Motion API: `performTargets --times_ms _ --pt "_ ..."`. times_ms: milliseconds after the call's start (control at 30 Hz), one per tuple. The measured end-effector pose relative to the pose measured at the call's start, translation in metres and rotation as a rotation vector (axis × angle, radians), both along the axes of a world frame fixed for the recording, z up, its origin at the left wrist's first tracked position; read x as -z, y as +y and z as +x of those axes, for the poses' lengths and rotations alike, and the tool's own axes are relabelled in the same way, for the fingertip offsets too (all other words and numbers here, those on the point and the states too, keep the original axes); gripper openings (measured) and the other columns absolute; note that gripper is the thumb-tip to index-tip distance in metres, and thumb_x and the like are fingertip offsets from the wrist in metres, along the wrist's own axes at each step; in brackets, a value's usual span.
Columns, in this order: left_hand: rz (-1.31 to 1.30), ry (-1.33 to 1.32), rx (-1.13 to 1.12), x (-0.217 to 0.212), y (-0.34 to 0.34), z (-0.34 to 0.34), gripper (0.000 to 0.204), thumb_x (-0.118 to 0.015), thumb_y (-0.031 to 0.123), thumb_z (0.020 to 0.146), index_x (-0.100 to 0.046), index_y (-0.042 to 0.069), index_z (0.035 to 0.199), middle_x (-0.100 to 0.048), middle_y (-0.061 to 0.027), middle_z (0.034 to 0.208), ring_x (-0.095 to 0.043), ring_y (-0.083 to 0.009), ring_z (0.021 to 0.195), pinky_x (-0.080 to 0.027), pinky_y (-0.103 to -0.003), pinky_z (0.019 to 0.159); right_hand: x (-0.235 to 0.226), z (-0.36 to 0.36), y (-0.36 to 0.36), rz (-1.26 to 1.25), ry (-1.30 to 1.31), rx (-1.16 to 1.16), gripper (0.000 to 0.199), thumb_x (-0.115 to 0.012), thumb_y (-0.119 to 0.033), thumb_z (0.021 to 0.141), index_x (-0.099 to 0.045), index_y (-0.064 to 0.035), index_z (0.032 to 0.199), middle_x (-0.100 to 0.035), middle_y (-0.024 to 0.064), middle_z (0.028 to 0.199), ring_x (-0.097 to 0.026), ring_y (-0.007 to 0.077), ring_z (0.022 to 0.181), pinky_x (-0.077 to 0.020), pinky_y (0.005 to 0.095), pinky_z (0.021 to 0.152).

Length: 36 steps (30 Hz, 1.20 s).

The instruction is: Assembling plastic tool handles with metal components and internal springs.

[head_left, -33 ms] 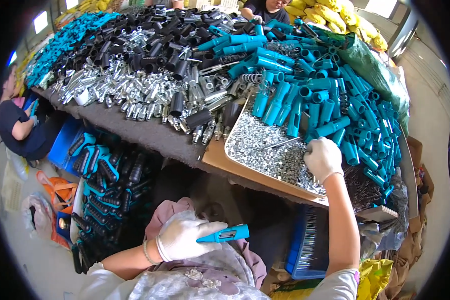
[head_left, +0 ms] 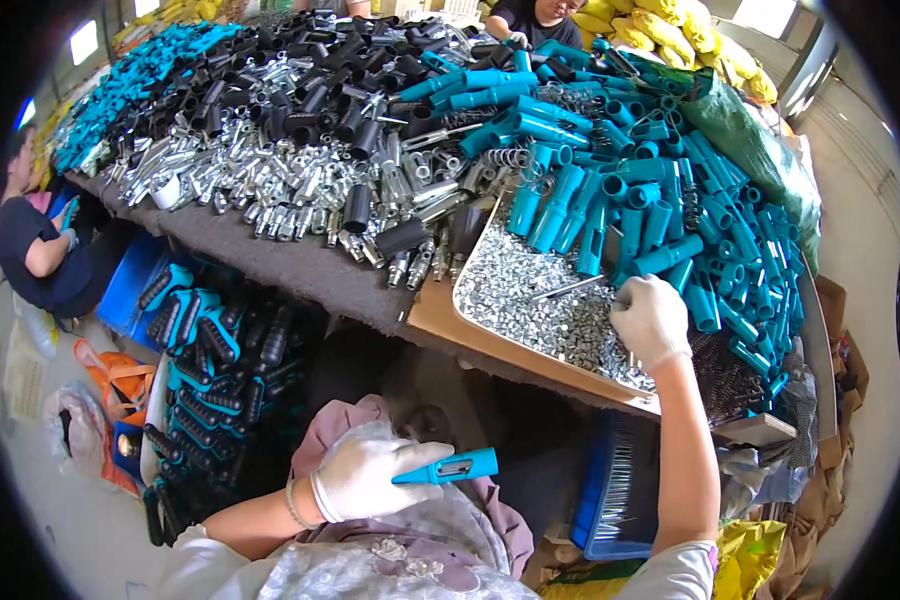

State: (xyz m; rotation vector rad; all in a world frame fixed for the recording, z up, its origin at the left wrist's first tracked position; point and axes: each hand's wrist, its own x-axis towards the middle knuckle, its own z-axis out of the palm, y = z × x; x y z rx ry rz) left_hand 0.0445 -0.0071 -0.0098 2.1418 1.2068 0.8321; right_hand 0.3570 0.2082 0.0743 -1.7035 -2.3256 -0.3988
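Observation:
Above my lap, my left hand [head_left: 368, 480] in a white glove is closed around a teal plastic tube [head_left: 478, 464]. The tube has a long slot in its side, and its open end points right. My right hand [head_left: 650, 320], also gloved, reaches into a shallow tray [head_left: 458, 308] of small silvery metal pieces [head_left: 525, 285]. Its fingers are curled down at the tray's right side, and whatever they pinch is hidden. A thin metal rod [head_left: 568, 287] lies on the pieces, left of that hand.
Teal tubes [head_left: 660, 220] are heaped behind and right of the tray, with dark springs [head_left: 720, 375] beside them. Metal fittings [head_left: 290, 205] and black sleeves [head_left: 310, 100] cover the table's left. Black-and-teal handles [head_left: 210, 400] fill a container below; a blue bin [head_left: 595, 545] holds rods. Two people work nearby.

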Motion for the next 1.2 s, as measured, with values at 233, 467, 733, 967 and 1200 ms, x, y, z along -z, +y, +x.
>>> performTargets --times_ms 233,467,733,967,1200 --pt "0.045 0.051 -0.103 0.006 -0.005 -0.021 0.043 -0.080 0.035 0.075 -0.070 0.017 0.113 -0.065 -0.0072 0.075 -0.065 -0.0277 0.065 -0.050 -0.042 0.059 -0.001 -0.076 -0.115 -0.486 0.829 -0.299 0.005 -0.068 -0.008 0.079 -0.070 -0.0051 0.083 -0.070 0.0127 0.081 -0.070 0.0256 0.074 -0.0544 0.0341 0.069" --pt "0.088 0.183 -0.067 -0.007 0.000 -0.019 0.039 -0.076 0.035 0.079 -0.066 0.016 0.112 -0.062 -0.0079 0.071 -0.065 -0.0272 0.063 -0.052 -0.040 0.054 0.064 -0.111 -0.159 -0.507 0.888 -0.724 0.015 -0.074 -0.003 0.075 -0.069 -0.0057 0.089 -0.068 0.0116 0.099 -0.065 0.0270 0.090 -0.0525 0.0357 0.079" --pt "-0.038 0.104 -0.091 -0.011 -0.003 -0.011 0.039 -0.077 0.032 0.078 -0.067 0.015 0.111 -0.065 -0.0087 0.075 -0.066 -0.0278 0.066 -0.052 -0.039 0.056 0.051 -0.116 -0.170 -0.152 0.483 -0.811 0.017 -0.071 -0.009 0.069 -0.067 -0.0077 0.085 -0.065 0.0082 0.106 -0.060 0.0274 0.096 -0.0487 0.0426 0.087" --pt "0.093 0.087 -0.053 -0.006 -0.006 -0.009 0.036 -0.077 0.033 0.076 -0.069 0.012 0.104 -0.066 -0.0078 0.077 -0.066 -0.0277 0.068 -0.052 -0.040 0.060 0.040 -0.127 -0.181 -0.197 0.260 -0.693 0.020 -0.072 -0.017 0.072 -0.060 -0.0046 0.083 -0.065 0.0120 0.102 -0.062 0.0304 0.095 -0.0510 0.0448 0.088" --pt "0.057 0.170 0.037 -0.020 -0.013 -0.003 0.031 -0.076 0.033 0.077 -0.070 0.011 0.099 -0.067 -0.0076 0.084 -0.066 -0.0270 0.074 -0.052 -0.040 0.066 0.050 -0.109 -0.140 -1.321 0.548 -0.557 0.032 -0.078 -0.025 0.072 -0.063 -0.0018 0.086 -0.063 0.0142 0.073 -0.061 0.0254 0.066 -0.0484 0.0362 0.063"
